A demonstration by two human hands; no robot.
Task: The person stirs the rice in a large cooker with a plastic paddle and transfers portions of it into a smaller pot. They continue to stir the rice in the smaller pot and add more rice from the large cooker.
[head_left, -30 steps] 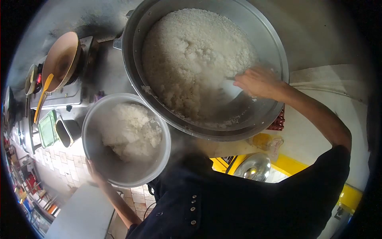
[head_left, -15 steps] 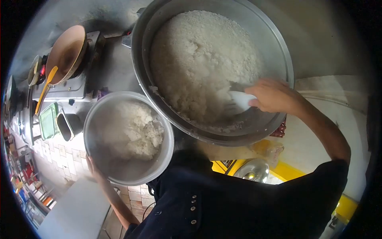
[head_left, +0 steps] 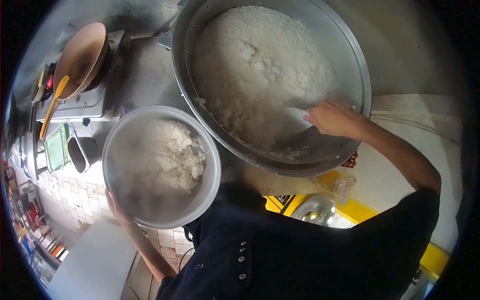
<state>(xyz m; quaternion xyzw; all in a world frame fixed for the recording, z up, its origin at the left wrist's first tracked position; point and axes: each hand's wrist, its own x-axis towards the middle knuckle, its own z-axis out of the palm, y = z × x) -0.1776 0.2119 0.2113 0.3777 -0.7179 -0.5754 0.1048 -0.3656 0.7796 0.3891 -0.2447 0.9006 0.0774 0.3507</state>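
Observation:
A large metal pot [head_left: 364, 75] holds a deep heap of steaming white rice [head_left: 265, 60]. Inside its near right side, my right hand [head_left: 331, 118] is closed round a white rice paddle [head_left: 295, 118], whose blade dips into the rice and is partly veiled by steam. To the left, a smaller metal pot [head_left: 115, 150] contains a clump of cooked rice [head_left: 181, 157] against its right side. My left hand [head_left: 116, 207] grips that pot's lower left rim from outside; some of its fingers are hidden beneath the pot.
A brown frying pan [head_left: 82, 57] with an orange spatula [head_left: 54, 105] rests on a stove [head_left: 87, 112] at left. Below it are a green tray [head_left: 56, 149] and a dark rectangular container [head_left: 83, 151]. A pale tabletop [head_left: 92, 260] lies lower left, and a shiny round lid [head_left: 316, 210] near my body.
The paddle has gone deeper into the rice, with my right hand moving slightly left. The small pot stays in my left hand. The whole view has shifted a little.

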